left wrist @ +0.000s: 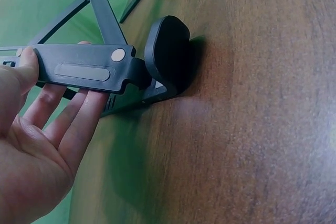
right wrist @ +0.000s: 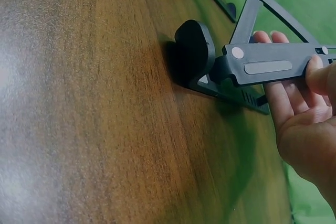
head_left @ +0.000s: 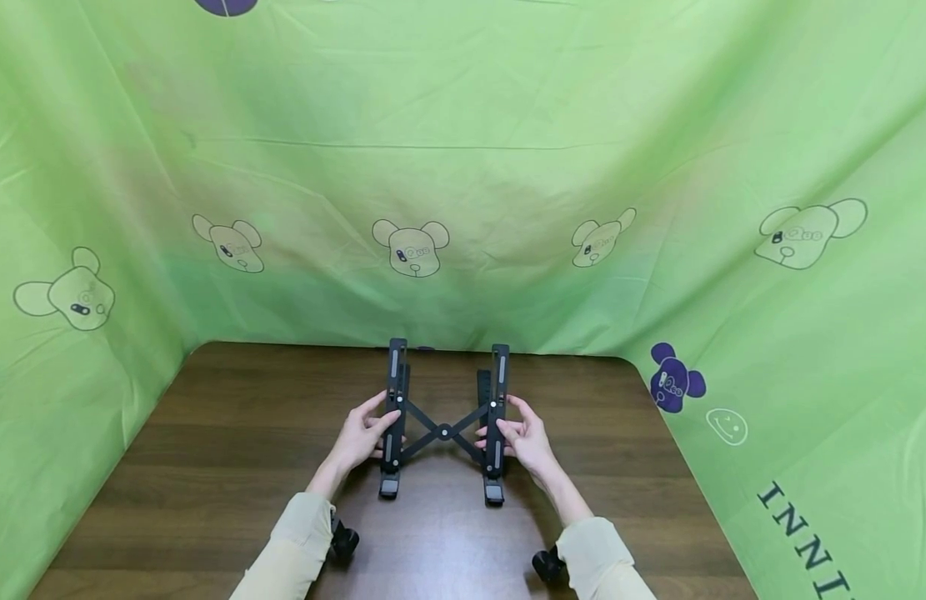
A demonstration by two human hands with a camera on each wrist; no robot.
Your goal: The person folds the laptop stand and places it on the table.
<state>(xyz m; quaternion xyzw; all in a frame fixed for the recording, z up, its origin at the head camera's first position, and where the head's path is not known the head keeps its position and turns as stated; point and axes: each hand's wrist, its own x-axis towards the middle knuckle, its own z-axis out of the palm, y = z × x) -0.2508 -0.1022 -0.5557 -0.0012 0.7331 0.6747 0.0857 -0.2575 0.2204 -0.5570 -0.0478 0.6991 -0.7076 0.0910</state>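
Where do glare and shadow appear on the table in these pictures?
Head view: pale glare low on the brown wood-grain table; left wrist view: bright spot at the right edge, dark shadow beside the upturned lip of the black folding stand; right wrist view: bright patches at the left edge, shadow beside the other lip.

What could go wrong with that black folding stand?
The left hand or right hand might get pinched, since both grip the side bars close to joints. The black stand might also fold lopsidedly if pushed unevenly, because its crossed arms are linked.
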